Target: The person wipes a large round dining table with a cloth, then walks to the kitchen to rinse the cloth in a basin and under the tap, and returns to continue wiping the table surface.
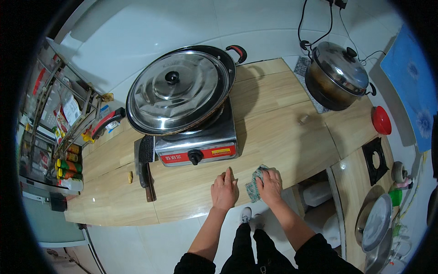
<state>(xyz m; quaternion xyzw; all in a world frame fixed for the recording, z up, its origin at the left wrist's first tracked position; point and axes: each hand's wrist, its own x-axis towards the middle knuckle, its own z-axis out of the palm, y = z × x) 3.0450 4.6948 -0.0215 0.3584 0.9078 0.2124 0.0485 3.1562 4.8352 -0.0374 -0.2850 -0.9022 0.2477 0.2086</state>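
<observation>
Near the front edge of the wood-patterned countertop [191,191], my left hand [224,191] rests with its index finger stretched out and nothing held. To its right, my right hand [270,186] has its fingers on a crumpled green cloth [253,186] that lies on the counter. Beyond both hands stands a single-burner gas stove [198,150], and on it a large two-handled wok [227,61] under a domed metal lid [178,92]. Left of the stove lie a cleaver [138,161] and a second, dark-bladed knife [150,188], with a small yellowish piece [130,177] beside them.
A lidded steel pot [332,82] stands at the back right, with a red bowl [381,120] near it. Black cables [331,25] hang behind the pot. At the left is a metal rack [65,82] with bottles [70,165]. A round metal lid [376,222] lies at the lower right.
</observation>
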